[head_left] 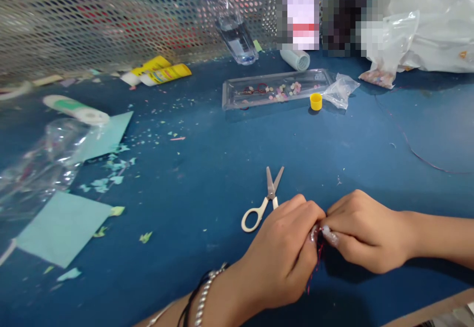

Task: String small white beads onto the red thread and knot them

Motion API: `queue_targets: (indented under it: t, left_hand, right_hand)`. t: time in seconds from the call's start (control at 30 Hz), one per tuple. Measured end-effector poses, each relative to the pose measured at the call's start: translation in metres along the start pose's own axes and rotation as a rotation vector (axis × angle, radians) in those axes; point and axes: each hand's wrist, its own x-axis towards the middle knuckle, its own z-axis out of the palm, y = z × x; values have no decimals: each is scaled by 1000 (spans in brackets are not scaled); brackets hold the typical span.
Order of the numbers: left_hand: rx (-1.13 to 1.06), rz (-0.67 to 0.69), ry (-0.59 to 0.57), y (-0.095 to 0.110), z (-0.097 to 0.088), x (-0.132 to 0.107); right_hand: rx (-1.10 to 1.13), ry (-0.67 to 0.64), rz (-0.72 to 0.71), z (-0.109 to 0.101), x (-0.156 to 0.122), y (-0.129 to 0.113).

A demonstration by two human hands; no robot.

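Blue tabletop [207, 169], perforated metal screen [92, 16] along its far edge, pale wooden rim [425, 312] nearest, even light

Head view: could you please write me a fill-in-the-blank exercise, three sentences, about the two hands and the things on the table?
1. The left hand and the right hand together pinch the thin red thread above the ____ table.
2. The small white-handled metal scissors lie closest to the ____ hand.
3. The small round ____ plastic cap stands beside the long clear plastic tray.

Missing words: blue; left; yellow.
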Motion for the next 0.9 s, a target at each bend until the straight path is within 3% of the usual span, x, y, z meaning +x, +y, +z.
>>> queue_targets:
  t: [0.2, 0.6, 0.9]
  left_hand:
    - [3, 4, -23, 2, -3, 0]
    - [121, 53, -19, 1, 0, 2]
    - [170, 17, 15, 1, 1, 2]
  right_hand:
    - [92, 0, -35, -2, 2, 2]
    - [-23, -39, -44, -1, 1, 2]
    - [132, -29, -27, -1, 0, 5]
